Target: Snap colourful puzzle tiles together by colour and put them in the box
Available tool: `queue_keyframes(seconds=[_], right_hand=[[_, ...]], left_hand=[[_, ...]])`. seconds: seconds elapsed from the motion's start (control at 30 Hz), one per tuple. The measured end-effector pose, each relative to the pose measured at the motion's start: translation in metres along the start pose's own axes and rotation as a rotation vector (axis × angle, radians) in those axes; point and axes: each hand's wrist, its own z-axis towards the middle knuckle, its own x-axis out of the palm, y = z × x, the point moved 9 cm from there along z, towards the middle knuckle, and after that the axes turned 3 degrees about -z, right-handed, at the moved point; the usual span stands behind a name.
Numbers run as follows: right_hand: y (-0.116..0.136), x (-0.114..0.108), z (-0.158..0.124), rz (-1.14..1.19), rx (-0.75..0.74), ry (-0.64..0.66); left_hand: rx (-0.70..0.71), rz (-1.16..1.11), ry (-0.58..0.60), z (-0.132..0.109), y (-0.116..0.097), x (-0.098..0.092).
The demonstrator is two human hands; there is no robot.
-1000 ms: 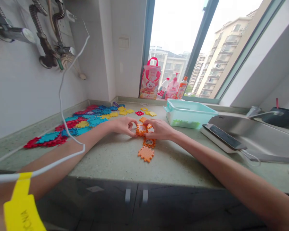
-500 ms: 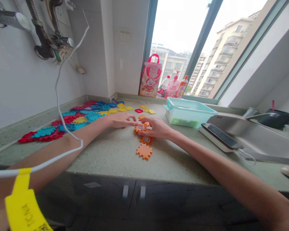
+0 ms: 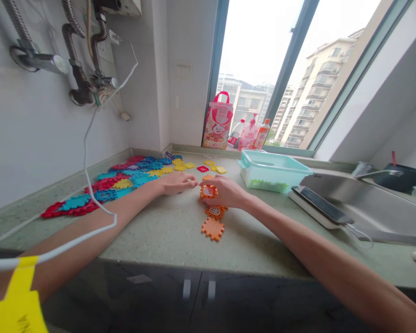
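Observation:
My right hand (image 3: pixel 224 191) grips an orange toothed plastic tile (image 3: pixel 208 191), held upright just above the green speckled counter (image 3: pixel 166 231). My left hand (image 3: pixel 176 182) lies flat beside it on the counter, fingers stretched toward the tile and holding nothing. Two more orange tiles lie in a row toward me, one with a white grid print (image 3: pixel 215 212) and a plain one (image 3: pixel 212 228). Behind my left arm spreads a heap of red, blue and yellow tiles (image 3: pixel 114 182).
A mint lidded box (image 3: pixel 272 170) stands right of my hands, then a phone on a white slab (image 3: pixel 319 210) and a steel sink (image 3: pixel 374 199). A pink bag (image 3: pixel 217 121) and bottles (image 3: pixel 250 134) stand on the sill. A white cable (image 3: pixel 90 185) crosses my left forearm.
My left hand has let go of the orange tile and flattened on the counter. My right hand now holds the tile alone and has tipped it upright.

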Motion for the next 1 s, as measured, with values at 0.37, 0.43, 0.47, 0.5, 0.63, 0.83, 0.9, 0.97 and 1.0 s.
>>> queue_keyframes(seconds=[0.37, 0.43, 0.47, 0.5, 0.63, 0.83, 0.9, 0.97, 1.0], right_hand=[[-0.134, -0.157, -0.067, -0.401, 0.391, -0.636], [-0.171, -0.162, -0.083, -0.429, 0.542, -0.600], [-0.185, -0.163, -0.089, -0.432, 0.601, -0.576], [-0.196, -0.163, -0.094, -0.425, 0.646, -0.552], [-0.205, -0.175, -0.102, -0.402, 0.659, -0.563], [-0.136, -0.224, -0.115, -0.525, 0.389, -0.912], [-0.111, -0.219, -0.111, -0.494, 0.312, -0.913], [-0.089, -0.199, -0.096, -0.439, 0.218, -0.832], [-0.080, -0.183, -0.086, -0.404, 0.170, -0.765]], left_hand=[[-0.038, -0.003, 0.002, -0.004, -0.007, -0.003], [-0.051, 0.003, -0.004, -0.003, -0.007, -0.003], [-0.055, 0.003, -0.007, -0.003, -0.007, -0.003], [-0.058, 0.003, -0.008, -0.002, -0.007, -0.003], [-0.060, -0.007, -0.007, -0.001, -0.004, -0.003], [-0.063, 0.000, -0.002, 0.001, 0.001, -0.002], [-0.069, 0.003, -0.005, 0.001, 0.002, -0.002], [-0.068, 0.011, -0.010, 0.002, 0.002, -0.002], [-0.067, 0.015, -0.013, 0.002, 0.002, -0.002]])
